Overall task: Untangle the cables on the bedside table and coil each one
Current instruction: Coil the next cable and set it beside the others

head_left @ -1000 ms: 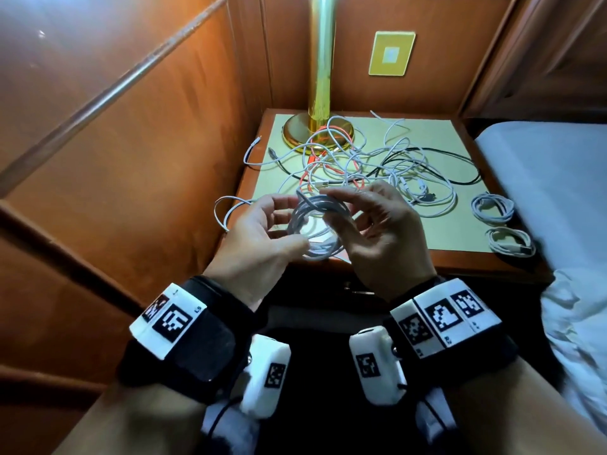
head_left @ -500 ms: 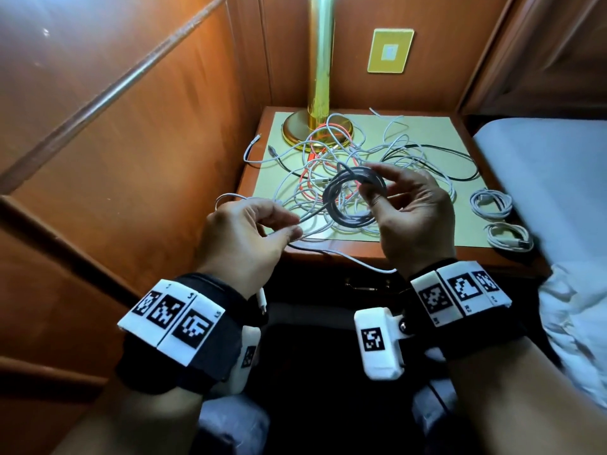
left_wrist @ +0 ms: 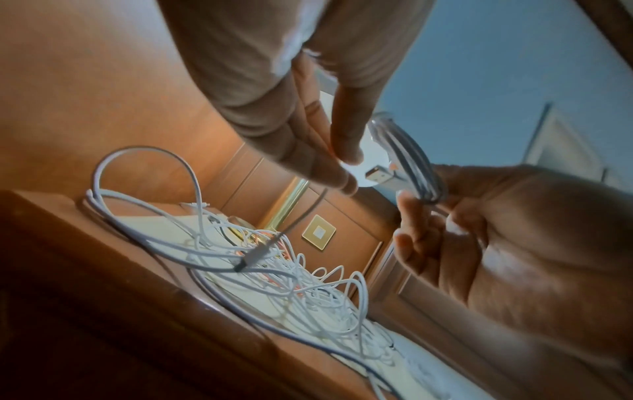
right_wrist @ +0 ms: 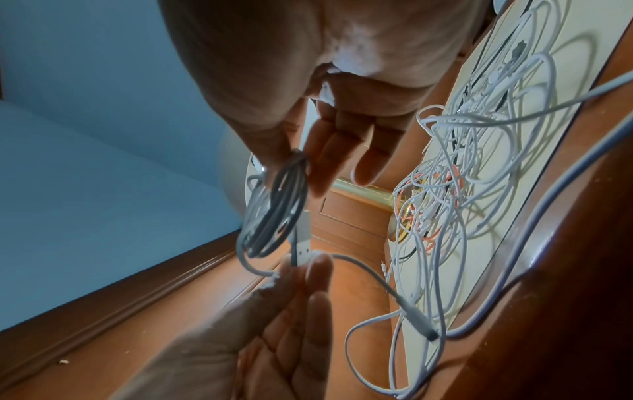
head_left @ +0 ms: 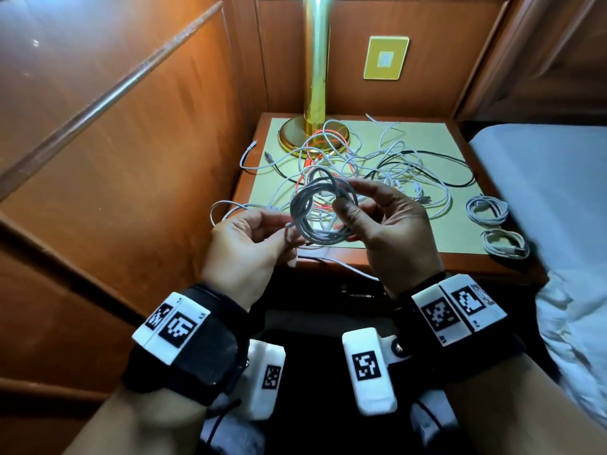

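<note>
A white cable wound into a small coil [head_left: 312,208] hangs above the bedside table's front edge. My right hand [head_left: 345,210] pinches the coil's right side between thumb and fingers [right_wrist: 298,162]. My left hand [head_left: 289,233] pinches the cable's loose tail just below the coil, beside its USB plug [right_wrist: 303,243]. The tail runs down to a small connector [left_wrist: 248,261]. Behind the hands a tangle of white, black and orange cables [head_left: 377,165] is spread over the table. Two coiled white cables [head_left: 486,210] [head_left: 504,244] lie at its right edge.
A brass lamp base [head_left: 312,136] stands at the back left of the table [head_left: 410,261], with cables looped over it. Wood panelling closes the left and back sides. A bed with white linen [head_left: 551,192] adjoins the right. One white cable loop [head_left: 226,208] overhangs the left edge.
The right hand first lifted the coil away from the left hand. Now the left hand has come back up to the coil's lower edge, still pinching the tail.
</note>
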A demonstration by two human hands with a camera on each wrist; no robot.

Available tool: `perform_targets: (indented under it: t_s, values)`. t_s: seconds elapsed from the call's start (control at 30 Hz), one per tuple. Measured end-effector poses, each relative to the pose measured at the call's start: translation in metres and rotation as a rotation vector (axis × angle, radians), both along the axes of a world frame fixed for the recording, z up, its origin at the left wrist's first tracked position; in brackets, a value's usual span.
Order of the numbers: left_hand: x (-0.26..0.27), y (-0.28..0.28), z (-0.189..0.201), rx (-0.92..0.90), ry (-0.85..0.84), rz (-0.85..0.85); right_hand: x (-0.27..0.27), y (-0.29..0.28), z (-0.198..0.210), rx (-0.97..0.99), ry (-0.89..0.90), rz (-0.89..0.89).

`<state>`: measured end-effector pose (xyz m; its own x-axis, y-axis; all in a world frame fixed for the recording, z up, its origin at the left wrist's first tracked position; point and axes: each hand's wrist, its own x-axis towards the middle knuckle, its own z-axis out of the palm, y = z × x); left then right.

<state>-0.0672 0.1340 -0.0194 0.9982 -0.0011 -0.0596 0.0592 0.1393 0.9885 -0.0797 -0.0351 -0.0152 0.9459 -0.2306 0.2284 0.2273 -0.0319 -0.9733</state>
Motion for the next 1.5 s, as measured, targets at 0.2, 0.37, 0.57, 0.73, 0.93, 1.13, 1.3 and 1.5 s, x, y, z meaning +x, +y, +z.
perform_targets:
  t_s: [0.2,0.37,0.57,0.73,0.93,1.13,1.3,1.5]
  values:
    - [0.001,-0.005,0.004,-0.149,-0.005,-0.086,0.005,0.002,-0.007,-0.088,0.011,-0.052]
    - [-0.001,-0.001,0.008,-0.214,0.107,-0.196,0.007,0.008,-0.011,-0.158,-0.027,-0.128]
    - [-0.003,-0.005,-0.005,-0.117,-0.001,-0.18,0.008,0.015,-0.015,-0.19,-0.051,-0.147]
    - [-0.002,-0.008,-0.009,-0.179,0.022,-0.12,0.009,0.016,-0.015,-0.2,-0.058,-0.144]
    - [0.002,-0.006,-0.005,-0.323,0.055,-0.057,0.011,0.021,-0.018,-0.199,-0.076,-0.121]
    - [0.004,-0.005,-0.001,-0.37,0.029,-0.056,0.014,0.021,-0.015,-0.113,-0.002,-0.019]
    - [0.003,-0.009,0.0,-0.434,0.02,-0.068,0.016,0.021,-0.015,-0.105,0.057,0.021]
    - [0.003,-0.007,0.005,-0.545,0.01,-0.161,0.014,0.022,-0.012,-0.002,0.103,0.022]
